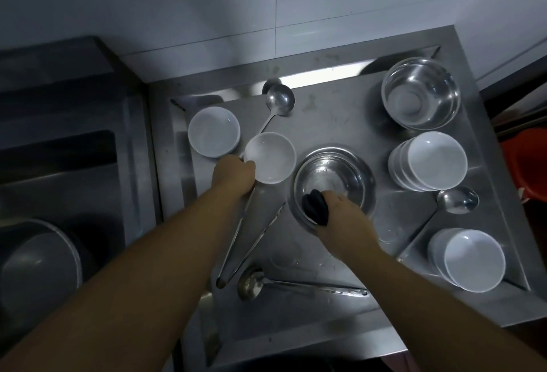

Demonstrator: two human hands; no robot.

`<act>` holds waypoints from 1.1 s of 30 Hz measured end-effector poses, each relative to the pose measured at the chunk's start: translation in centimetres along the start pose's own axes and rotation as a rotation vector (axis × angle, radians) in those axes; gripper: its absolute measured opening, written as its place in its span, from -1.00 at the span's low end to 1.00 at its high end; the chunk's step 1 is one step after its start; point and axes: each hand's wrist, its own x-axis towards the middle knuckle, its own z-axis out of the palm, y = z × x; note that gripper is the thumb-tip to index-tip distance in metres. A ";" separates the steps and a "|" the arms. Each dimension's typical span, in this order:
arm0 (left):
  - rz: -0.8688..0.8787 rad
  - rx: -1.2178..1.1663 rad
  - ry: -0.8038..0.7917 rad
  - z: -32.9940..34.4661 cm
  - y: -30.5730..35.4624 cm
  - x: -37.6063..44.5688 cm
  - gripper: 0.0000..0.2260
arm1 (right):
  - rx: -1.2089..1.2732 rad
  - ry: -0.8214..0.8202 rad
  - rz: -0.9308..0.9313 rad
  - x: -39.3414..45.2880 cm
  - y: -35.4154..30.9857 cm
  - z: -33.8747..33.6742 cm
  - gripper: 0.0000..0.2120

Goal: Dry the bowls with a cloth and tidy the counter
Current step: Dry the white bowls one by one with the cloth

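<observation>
The left hand (235, 174) grips the near rim of a white bowl (270, 157) at the bench's (331, 123) centre-left, fingers curled round the edge. The right hand (343, 212) holds a dark cloth (315, 206) bunched in its curled fingers, pressed against the near inner wall of a steel bowl (334, 177) at the centre. A second white bowl (213, 131) sits at ten o'clock, just beside the held one. A larger steel bowl (421, 93) stands at two o'clock, stacked white bowls (429, 160) at three, another stack (467, 259) at five. Tongs (248, 241) lie at seven o'clock under the left wrist, a ladle (251, 283) at six.
</observation>
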 end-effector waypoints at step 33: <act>0.291 -1.126 -0.383 -3.3 4.1 -37.4 -0.54 | 0.621 0.191 -0.690 -20.1 -1.1 -16.7 -0.67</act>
